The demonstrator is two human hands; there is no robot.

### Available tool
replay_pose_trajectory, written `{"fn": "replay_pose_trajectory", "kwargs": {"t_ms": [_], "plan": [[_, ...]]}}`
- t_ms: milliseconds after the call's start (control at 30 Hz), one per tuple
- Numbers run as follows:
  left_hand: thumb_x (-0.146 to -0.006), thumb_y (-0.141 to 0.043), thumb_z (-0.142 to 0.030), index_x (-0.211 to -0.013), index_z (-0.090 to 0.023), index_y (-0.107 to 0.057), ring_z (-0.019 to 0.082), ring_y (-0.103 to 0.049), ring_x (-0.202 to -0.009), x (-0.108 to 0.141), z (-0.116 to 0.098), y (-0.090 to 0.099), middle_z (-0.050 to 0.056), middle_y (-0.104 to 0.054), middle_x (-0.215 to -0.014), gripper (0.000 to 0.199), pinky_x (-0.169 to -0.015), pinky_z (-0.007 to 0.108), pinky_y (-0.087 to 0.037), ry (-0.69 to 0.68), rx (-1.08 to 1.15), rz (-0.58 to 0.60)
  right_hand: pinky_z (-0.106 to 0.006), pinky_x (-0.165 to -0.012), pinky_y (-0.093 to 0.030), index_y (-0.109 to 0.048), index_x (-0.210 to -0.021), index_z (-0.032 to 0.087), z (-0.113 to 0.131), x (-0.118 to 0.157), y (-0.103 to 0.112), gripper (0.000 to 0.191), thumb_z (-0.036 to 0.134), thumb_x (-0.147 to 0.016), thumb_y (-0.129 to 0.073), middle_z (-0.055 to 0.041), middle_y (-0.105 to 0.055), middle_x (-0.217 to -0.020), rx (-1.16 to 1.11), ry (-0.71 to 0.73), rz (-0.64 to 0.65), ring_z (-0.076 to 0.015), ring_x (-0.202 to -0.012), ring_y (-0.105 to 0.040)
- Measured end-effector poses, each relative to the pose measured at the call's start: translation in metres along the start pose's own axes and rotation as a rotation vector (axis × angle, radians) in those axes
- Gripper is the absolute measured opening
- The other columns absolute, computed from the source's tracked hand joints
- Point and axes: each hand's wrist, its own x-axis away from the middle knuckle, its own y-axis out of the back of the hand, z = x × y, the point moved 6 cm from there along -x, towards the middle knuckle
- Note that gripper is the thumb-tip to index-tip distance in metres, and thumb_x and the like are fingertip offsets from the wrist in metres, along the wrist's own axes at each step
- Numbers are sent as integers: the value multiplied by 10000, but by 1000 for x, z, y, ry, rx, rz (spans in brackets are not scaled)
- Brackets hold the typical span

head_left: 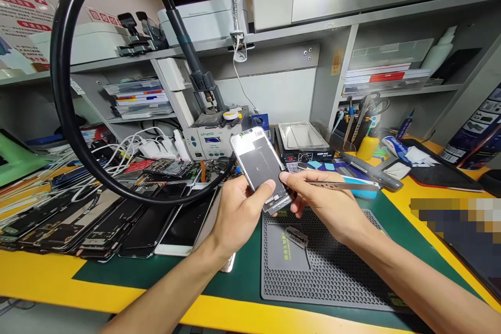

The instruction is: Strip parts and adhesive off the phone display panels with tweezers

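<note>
My left hand [240, 214] is closed around a phone screen [258, 162], its silvery, dark-centred back side facing me and its top tilted to the left. The left thumb presses on the lower part of the panel. My right hand [324, 201] meets the screen's right edge with its fingertips. It also grips slim metal tweezers [344, 185] with holes along the shank; their tips are hidden by the fingers. Below lies a grey honeycomb mat [324, 282], with a razor blade [296, 237] on it.
Stacked phone screens [113, 224] cover the left side of the green work mat [242, 289]. A thick black hose [58, 88] arches in front. Behind are a rework station [213, 141] and a heating plate [303, 138]. A grey-handled tool [371, 172] lies at the right.
</note>
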Motion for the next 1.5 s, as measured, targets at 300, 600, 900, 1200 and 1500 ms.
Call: {"fn": "replay_pose_trajectory", "kwargs": {"t_ms": [300, 600, 900, 1200, 1500], "plan": [[-884, -671, -348, -844, -133, -702, 145, -575, -640, -4, -2, -4, 47, -670, -759, 221, -570, 275, -517, 1, 73, -11, -241, -516, -507, -766, -816, 169, 4, 0, -3, 175, 338, -778, -792, -9, -699, -636, -112, 6, 80, -140, -579, -619], [-870, -694, -338, -840, -146, -712, 134, -567, -643, -3, 0, -2, 27, -661, -750, 195, -592, 264, -512, 0, 90, -34, -237, -521, -503, -722, -778, 159, 3, 1, -7, 208, 352, -782, -799, 3, -681, -609, -126, -4, 96, -122, -555, -596], [-813, -745, -267, -870, -137, -729, 153, -603, -761, -5, 3, -2, 34, -685, -828, 143, -726, 280, -513, 70, 180, -26, -257, -573, -506, -720, -796, 169, 3, 1, -9, 227, 386, -814, -781, -1, -686, -641, -137, 8, 168, -130, -585, -609], [-774, -774, -258, -862, -143, -691, 154, -603, -721, -9, 9, -3, 39, -688, -831, 167, -671, 292, -517, 176, 288, -39, -237, -592, -477, -742, -858, 179, 5, 6, -13, 79, 253, -860, -712, 19, -679, -640, -52, 62, 225, -117, -596, -613], [-763, -778, -290, -838, -149, -668, 146, -594, -690, -6, 12, -3, 23, -659, -797, 194, -652, 280, -508, 191, 291, -118, -247, -581, -459, -747, -909, 171, 6, 9, -13, 106, 253, -888, -683, 12, -673, -644, 69, 126, 213, -131, -605, -601]]}}
